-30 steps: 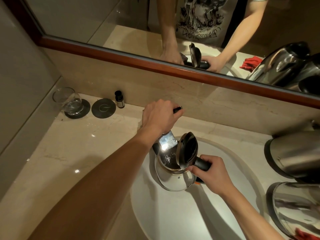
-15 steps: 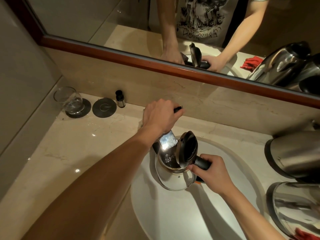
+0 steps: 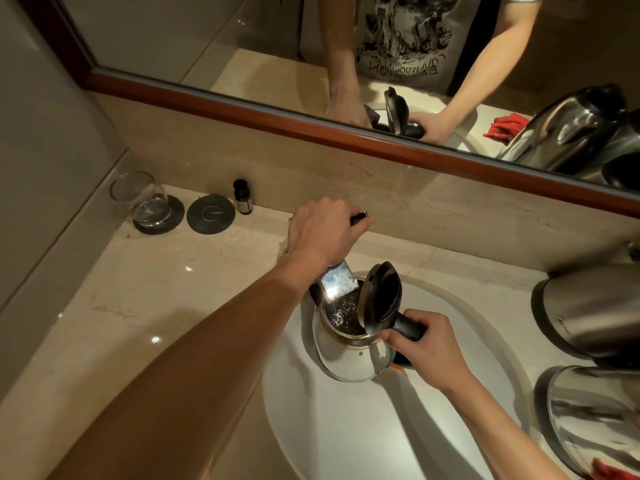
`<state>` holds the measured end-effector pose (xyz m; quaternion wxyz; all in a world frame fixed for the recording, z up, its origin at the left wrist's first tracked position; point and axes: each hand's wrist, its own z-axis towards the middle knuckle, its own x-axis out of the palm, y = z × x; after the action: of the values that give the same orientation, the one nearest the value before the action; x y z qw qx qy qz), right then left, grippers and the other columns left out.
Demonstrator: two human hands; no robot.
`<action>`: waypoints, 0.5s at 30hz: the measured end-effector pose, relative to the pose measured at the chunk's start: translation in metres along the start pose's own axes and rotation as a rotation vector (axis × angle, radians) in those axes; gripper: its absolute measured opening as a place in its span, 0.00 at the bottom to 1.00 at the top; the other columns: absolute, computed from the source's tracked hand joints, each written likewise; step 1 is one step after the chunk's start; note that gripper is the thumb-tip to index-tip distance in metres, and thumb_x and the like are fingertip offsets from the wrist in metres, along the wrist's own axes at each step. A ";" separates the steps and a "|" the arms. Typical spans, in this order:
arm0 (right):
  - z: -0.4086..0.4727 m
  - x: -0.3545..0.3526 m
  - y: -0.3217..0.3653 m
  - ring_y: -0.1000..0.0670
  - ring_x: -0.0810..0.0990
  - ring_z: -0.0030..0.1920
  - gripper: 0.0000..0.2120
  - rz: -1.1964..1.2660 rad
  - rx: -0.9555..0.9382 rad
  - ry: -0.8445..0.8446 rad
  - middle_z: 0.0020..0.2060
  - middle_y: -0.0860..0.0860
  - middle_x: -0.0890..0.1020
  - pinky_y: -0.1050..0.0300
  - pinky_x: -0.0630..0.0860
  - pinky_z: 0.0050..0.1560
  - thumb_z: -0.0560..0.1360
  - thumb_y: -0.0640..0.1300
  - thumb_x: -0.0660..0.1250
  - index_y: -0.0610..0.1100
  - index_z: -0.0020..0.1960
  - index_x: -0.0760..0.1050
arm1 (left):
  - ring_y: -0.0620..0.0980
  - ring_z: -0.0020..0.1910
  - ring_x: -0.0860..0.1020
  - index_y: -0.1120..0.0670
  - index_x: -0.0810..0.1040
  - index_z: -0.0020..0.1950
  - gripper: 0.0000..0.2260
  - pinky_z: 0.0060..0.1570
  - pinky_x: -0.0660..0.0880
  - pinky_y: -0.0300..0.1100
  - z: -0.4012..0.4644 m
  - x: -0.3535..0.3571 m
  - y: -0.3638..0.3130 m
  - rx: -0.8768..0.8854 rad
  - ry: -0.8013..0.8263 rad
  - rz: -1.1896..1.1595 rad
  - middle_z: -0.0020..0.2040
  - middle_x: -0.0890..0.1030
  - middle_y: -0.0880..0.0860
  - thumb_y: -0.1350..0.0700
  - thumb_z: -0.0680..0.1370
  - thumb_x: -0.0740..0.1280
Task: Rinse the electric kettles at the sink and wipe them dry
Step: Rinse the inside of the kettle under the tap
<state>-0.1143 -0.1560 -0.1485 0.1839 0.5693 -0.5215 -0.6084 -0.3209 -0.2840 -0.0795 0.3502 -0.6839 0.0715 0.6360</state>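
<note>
A person is standing at a white sink (image 3: 363,441) set into a pale marble counter (image 3: 145,306), working with both bare hands. The right hand (image 3: 420,348) is closing its grip around the black handle (image 3: 408,328) of a steel electric kettle (image 3: 349,355), which is sitting upright inside the basin near its far edge, with its dark lid (image 3: 382,299) standing open. The left hand (image 3: 323,232) is wrapping its grip over the faucet lever (image 3: 358,218) at the back of the basin, and the flat chrome spout (image 3: 337,280) is reaching out over the kettle's open mouth, where water is bubbling inside. Two more steel kettles are waiting on the counter to the right of the sink, one further back (image 3: 588,310) and one nearer (image 3: 595,414), with a bit of red cloth (image 3: 609,471) showing just beside the nearer one. On the counter's far left corner, a clear glass (image 3: 138,197) is sitting on a dark coaster (image 3: 173,216), a second round coaster (image 3: 210,213) is lying just beside it, and a small dark bottle (image 3: 242,196) is standing against the wall. The mirror (image 3: 242,39) above is reflecting the arms and kettles.
</note>
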 end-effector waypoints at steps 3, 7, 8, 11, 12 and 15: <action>0.001 0.000 0.000 0.56 0.67 0.25 0.20 0.002 0.012 0.004 0.21 0.55 0.68 0.63 0.65 0.29 0.62 0.55 0.75 0.41 0.28 0.70 | 0.52 0.36 0.77 0.45 0.85 0.54 0.19 0.34 0.67 0.43 0.000 0.000 0.000 0.001 0.000 0.004 0.36 0.79 0.49 0.38 0.83 0.58; 0.000 0.000 0.000 0.56 0.66 0.25 0.23 -0.003 0.004 -0.004 0.22 0.55 0.68 0.64 0.64 0.29 0.61 0.58 0.75 0.40 0.29 0.70 | 0.53 0.37 0.78 0.46 0.85 0.54 0.19 0.35 0.70 0.43 0.002 0.002 0.001 -0.006 -0.005 0.004 0.36 0.80 0.50 0.39 0.83 0.58; 0.000 0.001 0.000 0.56 0.66 0.25 0.22 -0.006 0.003 -0.005 0.21 0.55 0.68 0.64 0.64 0.29 0.61 0.56 0.75 0.41 0.28 0.70 | 0.53 0.37 0.78 0.46 0.85 0.54 0.19 0.35 0.69 0.44 0.002 0.002 0.000 -0.007 -0.005 0.006 0.36 0.80 0.50 0.39 0.83 0.58; 0.001 0.001 -0.001 0.56 0.66 0.25 0.22 -0.007 0.000 -0.007 0.22 0.55 0.67 0.63 0.64 0.29 0.61 0.57 0.74 0.41 0.28 0.69 | 0.53 0.37 0.78 0.46 0.85 0.54 0.19 0.35 0.68 0.43 0.002 0.002 0.000 -0.005 -0.003 0.016 0.37 0.81 0.50 0.39 0.83 0.57; 0.001 0.001 -0.001 0.56 0.66 0.25 0.23 -0.005 0.000 -0.006 0.22 0.55 0.68 0.63 0.65 0.29 0.61 0.58 0.74 0.40 0.29 0.70 | 0.53 0.37 0.78 0.46 0.85 0.54 0.19 0.35 0.68 0.43 0.002 0.002 0.000 -0.006 -0.002 0.017 0.37 0.81 0.50 0.39 0.83 0.57; 0.001 0.001 -0.003 0.55 0.68 0.25 0.24 -0.007 0.001 -0.002 0.22 0.54 0.69 0.60 0.66 0.30 0.61 0.57 0.75 0.38 0.29 0.71 | 0.52 0.36 0.77 0.45 0.85 0.54 0.19 0.34 0.69 0.43 0.001 0.002 0.001 -0.007 0.006 0.013 0.35 0.79 0.49 0.39 0.83 0.57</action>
<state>-0.1139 -0.1552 -0.1511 0.1813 0.5706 -0.5199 -0.6093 -0.3221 -0.2829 -0.0817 0.3434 -0.6865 0.0747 0.6366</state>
